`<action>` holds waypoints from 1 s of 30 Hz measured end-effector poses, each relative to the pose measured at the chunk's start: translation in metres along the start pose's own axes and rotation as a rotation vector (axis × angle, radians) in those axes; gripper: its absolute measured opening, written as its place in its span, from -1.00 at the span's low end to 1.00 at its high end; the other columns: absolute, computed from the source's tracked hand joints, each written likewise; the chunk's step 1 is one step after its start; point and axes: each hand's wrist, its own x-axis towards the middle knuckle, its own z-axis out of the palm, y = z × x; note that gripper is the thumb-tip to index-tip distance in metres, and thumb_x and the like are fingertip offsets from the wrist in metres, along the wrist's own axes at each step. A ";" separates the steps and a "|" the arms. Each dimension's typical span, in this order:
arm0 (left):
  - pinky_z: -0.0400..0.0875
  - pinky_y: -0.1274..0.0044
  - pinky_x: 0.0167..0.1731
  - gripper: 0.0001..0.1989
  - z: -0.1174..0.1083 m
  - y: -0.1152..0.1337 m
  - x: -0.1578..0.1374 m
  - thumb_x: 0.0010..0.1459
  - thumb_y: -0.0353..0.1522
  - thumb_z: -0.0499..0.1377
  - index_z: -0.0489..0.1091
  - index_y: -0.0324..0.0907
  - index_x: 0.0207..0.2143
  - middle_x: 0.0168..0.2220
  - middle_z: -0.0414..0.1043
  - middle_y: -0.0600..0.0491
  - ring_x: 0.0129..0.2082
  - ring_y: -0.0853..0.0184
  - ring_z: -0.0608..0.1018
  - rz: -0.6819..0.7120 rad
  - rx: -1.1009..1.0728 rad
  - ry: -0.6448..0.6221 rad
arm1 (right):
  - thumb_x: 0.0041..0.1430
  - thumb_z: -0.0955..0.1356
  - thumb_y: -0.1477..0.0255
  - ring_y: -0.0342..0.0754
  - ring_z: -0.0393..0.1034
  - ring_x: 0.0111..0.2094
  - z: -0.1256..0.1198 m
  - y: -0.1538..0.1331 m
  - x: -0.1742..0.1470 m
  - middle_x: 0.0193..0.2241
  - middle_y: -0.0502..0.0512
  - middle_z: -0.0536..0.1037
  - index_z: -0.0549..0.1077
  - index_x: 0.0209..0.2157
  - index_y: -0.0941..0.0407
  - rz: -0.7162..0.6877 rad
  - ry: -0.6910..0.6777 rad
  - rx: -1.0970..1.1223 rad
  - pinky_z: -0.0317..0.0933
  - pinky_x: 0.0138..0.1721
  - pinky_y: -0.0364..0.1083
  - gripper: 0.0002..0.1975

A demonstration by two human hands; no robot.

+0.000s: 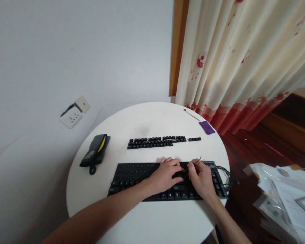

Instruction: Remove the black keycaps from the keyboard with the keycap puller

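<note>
A black keyboard [134,180] lies near the front of the white round table. Its upper left part shows small bare key posts, while keycaps sit on its lower rows and right side. My left hand [166,172] rests over the middle of the keyboard, thumb and index finger apart and curved onto the keys. Just right of it, my right hand [201,179] is closed in a pinch on a thin brownish wire tool [198,162], whose ends stick out above the fingers. Its lower end is hidden. Behind the keyboard, loose black keycaps [149,143] are lined up in rows.
A dark pouch with a yellow edge [95,150] lies at the table's left. Toward the back right are a thin brush [192,115] and a folded purple cloth [206,127]. Cables [225,174] hang at the right edge. Plastic bags [282,193] stand beyond; a curtain [223,61] hangs behind.
</note>
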 end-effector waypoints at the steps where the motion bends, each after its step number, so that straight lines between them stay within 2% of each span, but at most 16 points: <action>1: 0.15 0.33 -0.03 -0.77 0.000 -0.001 0.000 0.19 -0.24 0.27 0.48 -0.07 -0.10 -0.15 0.39 0.04 -0.06 0.19 0.38 -0.001 -0.004 -0.001 | 0.31 0.26 0.26 -0.12 0.29 -0.64 -0.001 0.001 0.000 -0.67 -0.02 0.40 0.40 -0.44 0.13 0.009 -0.018 0.021 0.14 -0.57 -0.16 -0.69; 6: 0.15 0.34 0.00 -0.74 -0.001 -0.004 0.001 0.13 -0.22 0.32 0.51 -0.06 -0.12 -0.13 0.37 0.05 -0.04 0.20 0.37 -0.002 -0.061 0.018 | 0.33 0.25 0.27 -0.13 0.31 -0.66 -0.003 -0.001 -0.001 -0.69 -0.05 0.41 0.39 -0.44 0.13 0.068 -0.084 0.114 0.19 -0.55 -0.17 -0.70; 8: 0.17 0.37 0.00 -0.72 -0.001 -0.005 0.001 0.09 -0.22 0.35 0.51 -0.06 -0.14 -0.13 0.36 0.06 -0.04 0.22 0.38 -0.004 -0.089 0.026 | 0.33 0.24 0.29 -0.14 0.30 -0.66 -0.003 -0.004 -0.003 -0.67 -0.04 0.42 0.37 -0.46 0.12 0.042 -0.111 0.096 0.18 -0.54 -0.17 -0.70; 15: 0.21 0.37 -0.02 -0.80 -0.002 -0.005 0.002 0.09 -0.25 0.35 0.52 -0.12 -0.24 -0.14 0.37 0.04 -0.08 0.23 0.41 -0.010 -0.085 0.030 | 0.28 0.23 0.47 -0.17 0.26 -0.65 0.002 -0.013 -0.010 -0.64 -0.07 0.37 0.37 -0.45 0.10 -0.288 -0.197 -0.153 0.10 -0.54 -0.17 -0.79; 20: 0.22 0.37 -0.01 -0.94 -0.002 -0.004 0.000 0.13 -0.39 0.27 0.49 -0.16 -0.30 -0.16 0.38 0.03 -0.10 0.24 0.42 0.024 -0.062 0.028 | 0.28 0.23 0.51 -0.13 0.31 -0.60 0.005 -0.019 -0.008 -0.57 -0.03 0.43 0.38 -0.37 0.10 -0.414 -0.283 -0.291 0.12 -0.49 -0.16 -0.85; 24: 0.22 0.37 -0.02 -0.94 -0.002 -0.004 0.000 0.13 -0.37 0.28 0.49 -0.16 -0.32 -0.18 0.38 0.03 -0.11 0.23 0.42 0.022 -0.066 0.040 | 0.29 0.21 0.51 -0.12 0.33 -0.58 0.002 -0.024 -0.004 -0.57 -0.03 0.42 0.36 -0.36 0.10 -0.373 -0.332 -0.285 0.10 -0.48 -0.15 -0.85; 30: 0.20 0.36 -0.02 -0.81 -0.001 -0.003 -0.002 0.13 -0.24 0.32 0.52 -0.10 -0.23 -0.16 0.37 0.05 -0.07 0.22 0.40 0.015 -0.067 0.046 | 0.32 0.21 0.47 -0.15 0.29 -0.60 -0.005 -0.019 -0.003 -0.62 -0.07 0.37 0.30 -0.46 0.09 -0.127 -0.287 -0.088 0.11 -0.51 -0.17 -0.77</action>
